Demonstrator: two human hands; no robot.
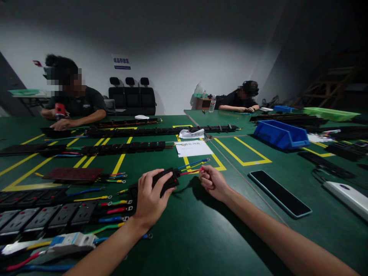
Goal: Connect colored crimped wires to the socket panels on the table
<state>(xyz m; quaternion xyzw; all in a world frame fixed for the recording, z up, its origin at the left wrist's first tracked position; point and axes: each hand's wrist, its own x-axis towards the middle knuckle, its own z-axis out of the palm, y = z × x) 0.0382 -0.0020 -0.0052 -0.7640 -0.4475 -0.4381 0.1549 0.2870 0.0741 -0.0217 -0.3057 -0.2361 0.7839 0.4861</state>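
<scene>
My left hand (153,195) is wrapped over a black socket module (171,179), holding it a little above or on the green table; I cannot tell which. From the module's right end run a red wire (191,172) and a blue wire (195,163) with a lug at its tip. The fingers of my right hand (212,181) pinch the red wire near its end, hiding the tip. Left of my left hand, several wires with ring lugs (130,208) stick out from rows of black socket modules (61,216).
A phone (278,193) lies right of my right hand, with a blue bin (280,135) beyond. Paper sheets (194,148) and long black strips (126,148) lie ahead. One person (74,99) holds a red tool at far left; another person (241,99) sits at the back.
</scene>
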